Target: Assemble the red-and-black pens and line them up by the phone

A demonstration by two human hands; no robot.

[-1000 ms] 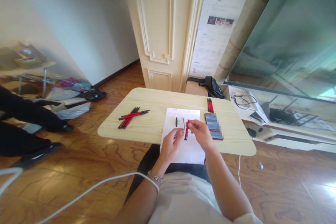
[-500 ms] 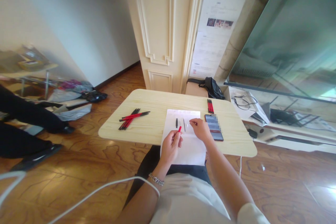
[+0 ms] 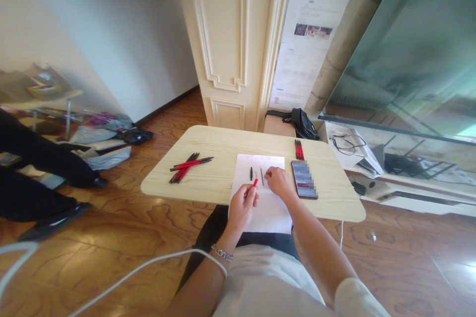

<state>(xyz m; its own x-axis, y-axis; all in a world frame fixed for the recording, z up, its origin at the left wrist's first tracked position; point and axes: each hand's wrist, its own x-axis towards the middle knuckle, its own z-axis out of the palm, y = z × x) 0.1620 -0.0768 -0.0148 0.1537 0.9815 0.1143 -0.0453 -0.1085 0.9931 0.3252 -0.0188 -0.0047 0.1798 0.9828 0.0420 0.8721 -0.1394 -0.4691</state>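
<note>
My left hand (image 3: pixel 241 205) is closed around a red pen barrel (image 3: pixel 255 183), whose end sticks up past the thumb. The fingers of my right hand (image 3: pixel 277 181) are pinched together just above the white paper (image 3: pixel 264 215); what they hold, if anything, is too small to make out. Close to those fingertips lies a thin dark pen refill (image 3: pixel 262 176). To its left on the paper are a black pen tip section (image 3: pixel 251 173) and a tiny thin piece, perhaps a spring (image 3: pixel 256 174).
Several red and black pens (image 3: pixel 189 166) lie crossed on the left of the wooden table (image 3: pixel 219 143). More pens (image 3: pixel 299 150) line up at the back right, behind a phone (image 3: pixel 305 180). A white cable (image 3: pixel 148 261) crosses my left arm. Another person's legs (image 3: pixel 40 183) show at left.
My right hand has shifted slightly left, closer to the refill. The left hand keeps hold of the red barrel. The other person's legs have moved a little to the right.
</note>
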